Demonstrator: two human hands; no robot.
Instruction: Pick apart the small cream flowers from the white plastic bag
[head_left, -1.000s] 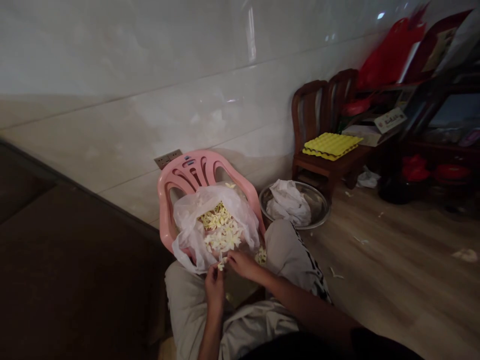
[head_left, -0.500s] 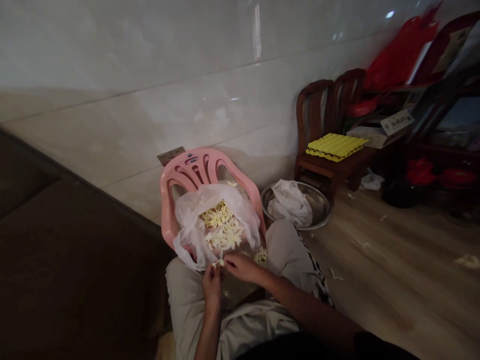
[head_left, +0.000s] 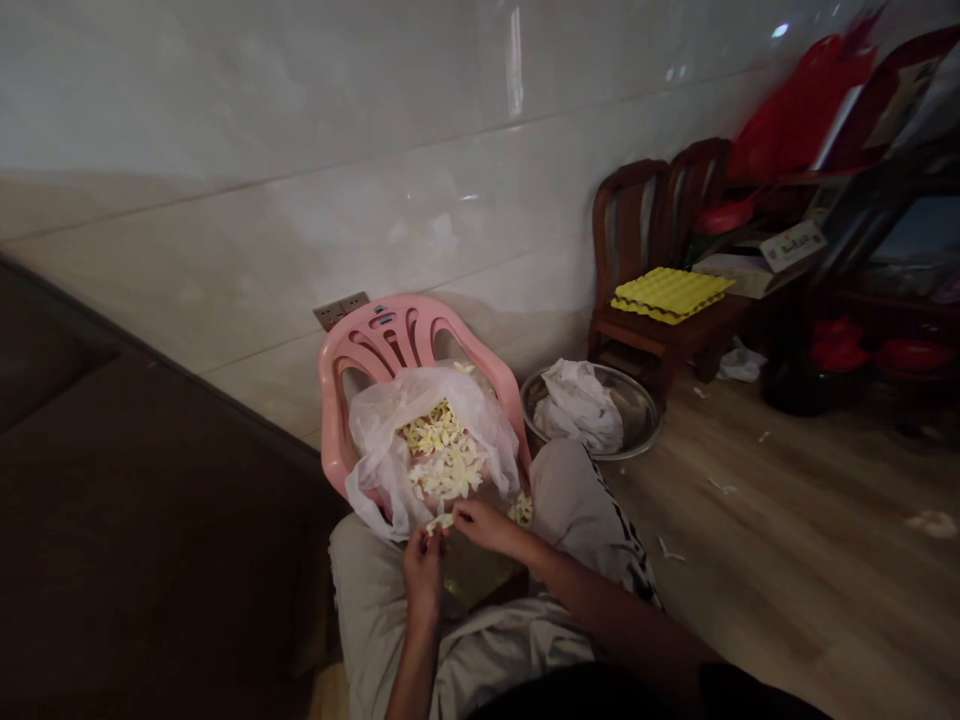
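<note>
A pale yellow-white flower (head_left: 439, 522) is pinched between my left hand (head_left: 424, 572) and my right hand (head_left: 484, 527), just above my lap. A heap of similar flowers (head_left: 442, 455) lies inside a thin translucent plastic bag (head_left: 367, 470), whose near edge is close to my fingers. The bag rests on a pink plastic chair (head_left: 394, 335). A few more flowers (head_left: 520, 510) sit at the chair's front right, beyond my right hand.
A steel basin (head_left: 630, 405) holding crumpled white cloth or plastic stands right of the pink chair. Dark wooden chairs stand beyond it, one bearing a yellow egg tray (head_left: 671, 293). Scraps lie on the wood floor. A tiled wall runs behind, with a dark sofa at left.
The view has shifted slightly since the oldest frame. My hands stay together above my lap, and the pinched flower now lies more sideways between them.
</note>
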